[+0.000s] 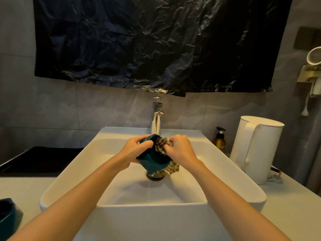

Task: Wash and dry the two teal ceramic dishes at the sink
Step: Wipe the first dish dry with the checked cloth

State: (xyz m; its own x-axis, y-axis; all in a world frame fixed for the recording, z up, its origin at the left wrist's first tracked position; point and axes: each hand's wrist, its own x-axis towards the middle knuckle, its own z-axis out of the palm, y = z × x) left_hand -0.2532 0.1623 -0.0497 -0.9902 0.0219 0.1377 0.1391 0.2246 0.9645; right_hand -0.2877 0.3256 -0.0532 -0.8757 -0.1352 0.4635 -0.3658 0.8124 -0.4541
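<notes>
**Teal dish held over the basin, cloth working inside it**

Both hands are up over the middle of the white sink [152,221], toward its far edge, right in front of the chrome tap [156,119]. The left hand [133,151] grips one teal dish [153,162] by its left side, with fingers curled round the wall and the thumb up on the rim. The dish is clear of the basin floor, tilted, and directly above the drain [155,176]. The right hand [180,150] pinches a bunched checked cloth [162,145], closed tight on it and pushing it into the dish's opening. A loose tail of the cloth hangs down past the dish's right side.

The second teal dish [7,216] sits by itself on the counter [286,206] at the near left corner, well apart from the hands and partly cut off by the frame. By the sink's far right corner stands an amber pump bottle [219,140], with a white kettle [257,148] just beside it on the counter's right side. A dark flat panel [40,159] lies on the counter's left side. Above it all, a crinkled black plastic sheet [156,44] covers the wall.
</notes>
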